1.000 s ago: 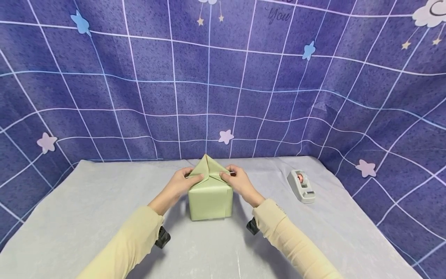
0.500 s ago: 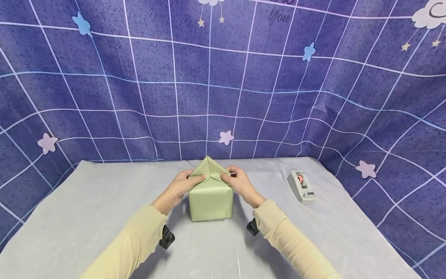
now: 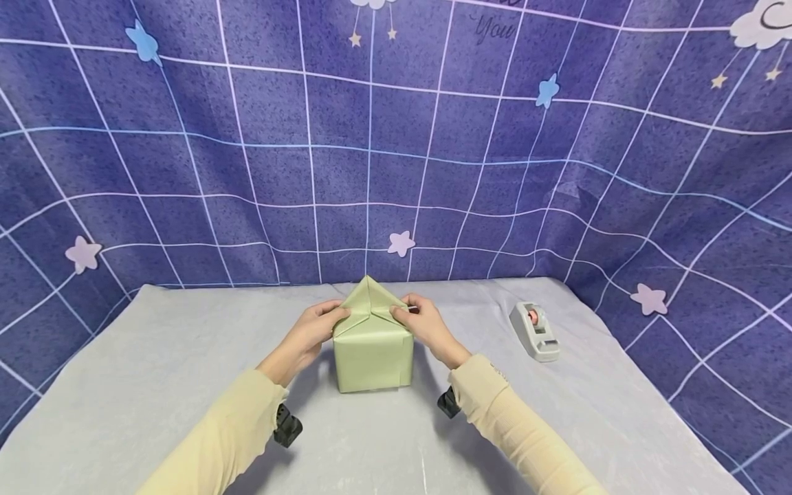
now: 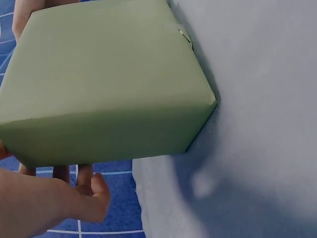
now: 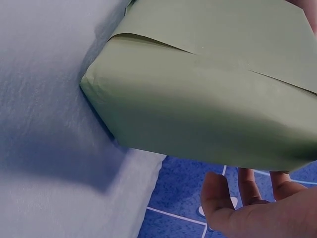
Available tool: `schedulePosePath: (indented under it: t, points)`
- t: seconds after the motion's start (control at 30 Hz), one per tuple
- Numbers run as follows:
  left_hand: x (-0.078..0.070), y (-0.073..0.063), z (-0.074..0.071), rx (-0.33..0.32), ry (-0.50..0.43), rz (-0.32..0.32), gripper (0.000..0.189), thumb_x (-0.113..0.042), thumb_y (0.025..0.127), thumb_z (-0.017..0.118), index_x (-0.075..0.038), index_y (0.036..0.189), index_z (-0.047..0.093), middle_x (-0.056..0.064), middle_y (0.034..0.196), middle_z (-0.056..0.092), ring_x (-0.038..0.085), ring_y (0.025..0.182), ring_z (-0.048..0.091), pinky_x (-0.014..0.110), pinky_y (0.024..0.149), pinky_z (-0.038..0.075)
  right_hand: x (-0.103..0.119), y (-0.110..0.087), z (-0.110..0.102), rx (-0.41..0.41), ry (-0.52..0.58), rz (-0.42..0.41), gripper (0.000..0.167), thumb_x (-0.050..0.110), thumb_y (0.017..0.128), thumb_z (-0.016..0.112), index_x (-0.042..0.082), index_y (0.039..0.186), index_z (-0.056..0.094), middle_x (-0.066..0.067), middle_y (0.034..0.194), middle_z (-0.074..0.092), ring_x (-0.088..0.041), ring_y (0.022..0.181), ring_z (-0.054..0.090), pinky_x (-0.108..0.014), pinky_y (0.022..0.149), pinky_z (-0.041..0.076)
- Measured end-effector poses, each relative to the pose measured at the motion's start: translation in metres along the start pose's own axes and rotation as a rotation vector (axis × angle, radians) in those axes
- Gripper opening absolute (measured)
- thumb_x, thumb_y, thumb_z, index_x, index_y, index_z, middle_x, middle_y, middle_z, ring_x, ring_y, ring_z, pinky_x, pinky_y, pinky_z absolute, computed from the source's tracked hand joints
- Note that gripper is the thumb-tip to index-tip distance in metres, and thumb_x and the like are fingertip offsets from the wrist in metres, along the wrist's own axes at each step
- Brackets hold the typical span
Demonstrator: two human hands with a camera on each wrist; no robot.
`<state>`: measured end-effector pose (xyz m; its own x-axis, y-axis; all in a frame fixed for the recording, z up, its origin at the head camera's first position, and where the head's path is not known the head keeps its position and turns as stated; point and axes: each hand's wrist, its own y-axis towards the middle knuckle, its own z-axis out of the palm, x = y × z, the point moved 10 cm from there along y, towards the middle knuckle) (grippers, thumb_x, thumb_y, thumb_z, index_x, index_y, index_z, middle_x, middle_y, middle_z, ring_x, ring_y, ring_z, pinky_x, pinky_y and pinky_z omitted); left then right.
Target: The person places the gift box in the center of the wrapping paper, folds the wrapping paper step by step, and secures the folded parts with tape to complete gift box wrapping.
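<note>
A box wrapped in light green wrapping paper [image 3: 372,363] stands on the table in front of the person. On its top, the paper is folded into a pointed triangular flap [image 3: 368,295] that rises at the back, with creases meeting in the middle. The left hand [image 3: 309,333] pinches the fold at the left top edge, thumb in front and fingers behind. Opposite, the right hand [image 3: 431,328] pinches the right side of the fold in the same way. Overlapping paper edges show on the box side [image 5: 198,79] in the right wrist view.
A grey tape dispenser [image 3: 535,331] with a pinkish core stands to the right of the box. The table [image 3: 185,357] is covered with a pale grey cloth. A blue curtain [image 3: 396,172] with white lines and stars hangs behind and along both sides.
The left thumb has slid from the middle of the fold outward to its left edge, and the left hand has drawn slightly left. The right hand stays in place.
</note>
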<state>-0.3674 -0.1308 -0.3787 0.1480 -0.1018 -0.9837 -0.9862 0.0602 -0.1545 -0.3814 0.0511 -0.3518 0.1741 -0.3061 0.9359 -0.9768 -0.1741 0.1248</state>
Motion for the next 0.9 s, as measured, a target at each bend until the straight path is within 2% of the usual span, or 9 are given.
schedulePosePath:
  t: [0.1, 0.2, 0.37, 0.57, 0.73, 0.9]
  points:
    - [0.0, -0.003, 0.0, -0.002, -0.031, 0.008, 0.042, -0.02, 0.09, 0.052, -0.002, 0.128, 0.049, -0.009, 0.09, 0.061, 0.004, 0.082, 0.054, 0.023, 0.08, 0.041, 0.013, -0.008, -0.001, -0.005, 0.001, -0.006, 0.018, 0.012, 0.086, 0.058, -0.005, 0.088, 0.059, -0.003, 0.077, 0.057, -0.008, 0.069, 0.05, -0.02, 0.06, 0.041]
    - [0.002, -0.004, 0.0, 0.003, -0.052, 0.008, 0.041, -0.02, 0.09, 0.053, -0.003, 0.128, 0.05, -0.012, 0.087, 0.061, 0.004, 0.081, 0.055, 0.024, 0.08, 0.04, 0.015, -0.009, -0.002, -0.007, 0.008, -0.007, 0.017, 0.011, 0.086, 0.058, -0.006, 0.088, 0.058, -0.002, 0.076, 0.056, -0.008, 0.069, 0.049, -0.02, 0.061, 0.041]
    - [0.003, -0.003, 0.0, 0.024, -0.072, 0.01, 0.042, -0.02, 0.09, 0.054, -0.001, 0.128, 0.049, -0.014, 0.082, 0.061, 0.002, 0.078, 0.056, 0.022, 0.076, 0.043, -0.001, 0.001, 0.001, 0.008, 0.031, -0.01, 0.017, 0.016, 0.086, 0.059, -0.001, 0.089, 0.061, 0.002, 0.076, 0.056, -0.006, 0.069, 0.05, -0.02, 0.062, 0.041]
    - [0.004, -0.002, 0.0, 0.04, -0.097, -0.007, 0.043, -0.018, 0.09, 0.055, -0.001, 0.129, 0.048, -0.015, 0.082, 0.061, 0.0, 0.076, 0.056, 0.019, 0.071, 0.044, -0.005, 0.004, -0.002, 0.016, 0.019, -0.012, 0.018, 0.015, 0.088, 0.053, 0.0, 0.093, 0.062, -0.001, 0.084, 0.057, -0.006, 0.07, 0.05, -0.021, 0.065, 0.041]
    - [0.006, -0.001, -0.001, 0.041, -0.119, -0.022, 0.042, -0.016, 0.09, 0.055, -0.003, 0.129, 0.049, -0.015, 0.082, 0.062, 0.0, 0.075, 0.056, 0.019, 0.07, 0.043, -0.007, 0.003, -0.004, 0.03, 0.095, 0.032, 0.025, 0.01, 0.087, 0.046, -0.002, 0.098, 0.064, -0.001, 0.087, 0.061, -0.006, 0.073, 0.052, -0.023, 0.069, 0.046]
    - [0.006, -0.001, 0.002, 0.062, -0.15, -0.019, 0.044, -0.013, 0.089, 0.056, -0.004, 0.132, 0.047, -0.016, 0.086, 0.064, 0.0, 0.077, 0.058, 0.018, 0.072, 0.044, -0.011, 0.003, -0.006, 0.03, 0.143, 0.052, 0.028, 0.008, 0.085, 0.047, 0.001, 0.105, 0.065, -0.003, 0.094, 0.066, -0.006, 0.076, 0.055, -0.025, 0.07, 0.048]
